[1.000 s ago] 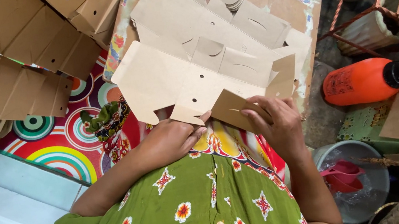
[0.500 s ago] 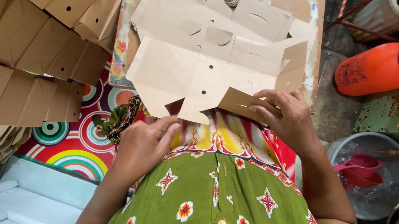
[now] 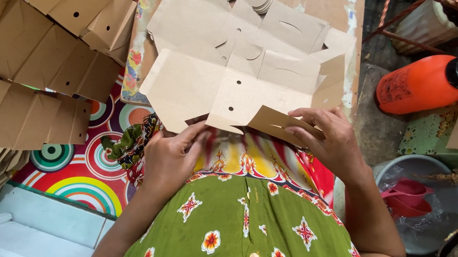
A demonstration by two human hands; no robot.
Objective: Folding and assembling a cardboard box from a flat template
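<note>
Cardboard box blank [image 3: 247, 87], held at the near edge over the lap.
Left hand [image 3: 170, 157] pinches the bottom edge; right hand [image 3: 325, 136] fingers grip the folded flap [image 3: 276, 121]; creases are best pressed squarely.

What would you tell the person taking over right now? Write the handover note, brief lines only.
Left hand: gripping the near edge of the flat cardboard blank, thumb on top.
Right hand: fingers pressing a flap folded at the blank's near right corner.
The blank lies on a stack of similar blanks on the board. Folded boxes are piled to the left.
Done: one corner flap bent.
Left: the other flaps and panels are flat.
</note>
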